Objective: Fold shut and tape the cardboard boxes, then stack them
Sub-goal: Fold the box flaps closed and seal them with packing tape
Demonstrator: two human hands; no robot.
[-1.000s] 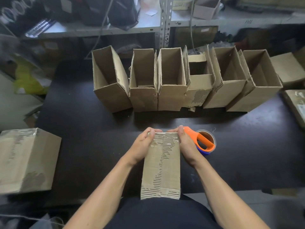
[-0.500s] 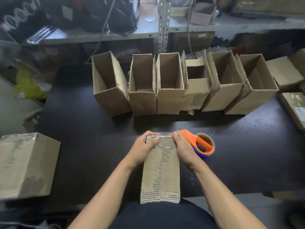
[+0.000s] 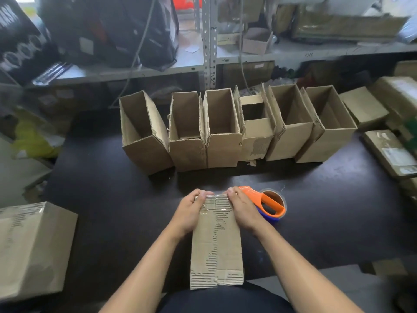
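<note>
A long, closed cardboard box (image 3: pixel 216 245) is laid flat on the dark table (image 3: pixel 112 199), at the near edge, directly in front of the person. Its far end is gripped from both sides: the left hand (image 3: pixel 191 211) is curled round the far left corner, with the thumb laid over the clear tape (image 3: pixel 208 205) on top, and the right hand (image 3: pixel 242 208) is curled round the far right corner in the same way. The top face of the box is torn in strips, so that the corrugation is shown.

Just right of the box's far end, touching the right hand, a tape dispenser (image 3: pixel 268 205) with an orange handle and a brown roll is set on the table. Beyond the box, well apart from it, a row of six open boxes (image 3: pixel 225 141) is stood upright, side by side, with their flaps raised. Far to the left of the held box, a larger taped box (image 3: pixel 31 247) is placed at the table's edge. To the right of the row, more closed cartons (image 3: pixel 365 109) are piled. Behind the row, a metal shelf (image 3: pixel 209 55) is loaded with bags and small boxes.
</note>
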